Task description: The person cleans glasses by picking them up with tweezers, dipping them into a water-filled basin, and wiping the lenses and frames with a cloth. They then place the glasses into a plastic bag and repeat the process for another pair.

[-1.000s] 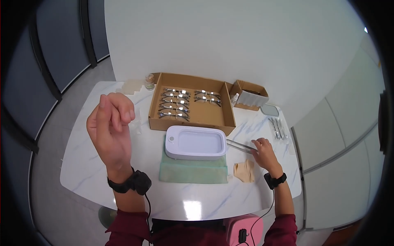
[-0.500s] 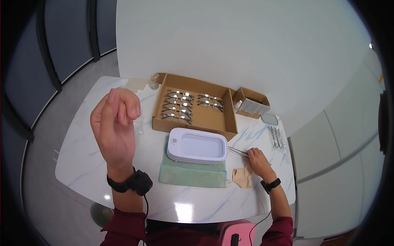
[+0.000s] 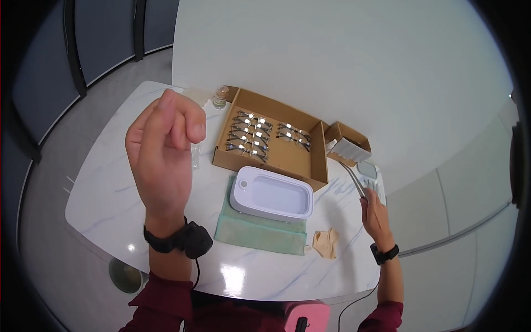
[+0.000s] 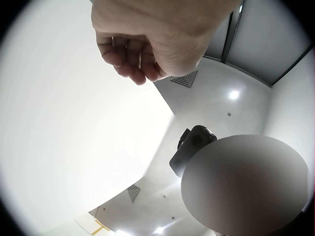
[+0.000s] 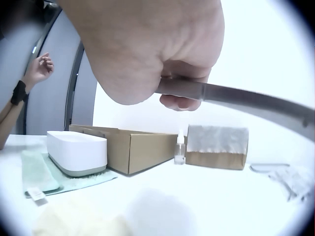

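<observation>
My right hand [image 3: 376,218] holds long metal tweezers [image 3: 352,180] above the right side of the table, their tips pointing away toward the small box. In the right wrist view, the fingers curl round the tweezers [image 5: 246,101]. Raised at the left, my left hand [image 3: 166,152] has its fingers loosely curled and holds nothing. Between the hands, a pale lilac cleaning tub [image 3: 260,209] with a round button stands on a folded green towel [image 3: 260,239]. Beside the towel lies a crumpled beige cloth [image 3: 325,243].
Behind the tub, a cardboard tray [image 3: 293,164] holds two columns of eyeglasses [image 3: 247,138]. A small box [image 5: 216,161] draped with grey cloth and a spray bottle [image 5: 180,150] stand to its right. A glass jar [image 3: 220,97] sits at the back left.
My right hand has lifted the tweezers from beside the tub and moved right with them. The left hand stays raised and loosely curled. The head view has turned.
</observation>
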`<state>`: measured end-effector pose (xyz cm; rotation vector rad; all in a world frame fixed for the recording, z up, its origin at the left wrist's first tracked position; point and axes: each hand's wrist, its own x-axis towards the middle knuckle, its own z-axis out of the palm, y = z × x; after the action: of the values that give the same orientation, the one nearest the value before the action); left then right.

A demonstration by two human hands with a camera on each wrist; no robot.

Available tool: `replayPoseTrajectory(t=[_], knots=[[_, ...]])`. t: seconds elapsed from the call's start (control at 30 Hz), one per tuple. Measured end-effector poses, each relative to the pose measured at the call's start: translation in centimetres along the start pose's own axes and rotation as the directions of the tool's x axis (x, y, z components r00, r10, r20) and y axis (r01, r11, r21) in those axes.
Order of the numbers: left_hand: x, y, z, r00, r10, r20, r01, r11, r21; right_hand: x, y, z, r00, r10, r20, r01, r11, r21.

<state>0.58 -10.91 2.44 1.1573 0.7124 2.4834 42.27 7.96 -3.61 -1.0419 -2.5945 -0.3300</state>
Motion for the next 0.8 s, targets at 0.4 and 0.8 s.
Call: replayPoseTrajectory(t=[0.4, 0.8], knots=[[0.1, 0.4, -0.3, 0.998, 0.056, -0.036, -0.051, 0.992, 0.114, 14.3, -1.4, 4.8, 0.973, -0.155, 0.173, 0.202, 0.931, -0.303], [0.2, 1.0, -0.2, 0.996, 0.061, -0.068, -0.056, 0.995, 0.077, 17.1, -0.9, 9.2, 0.938, -0.266, 0.223, 0.342, 0.818, -0.463]])
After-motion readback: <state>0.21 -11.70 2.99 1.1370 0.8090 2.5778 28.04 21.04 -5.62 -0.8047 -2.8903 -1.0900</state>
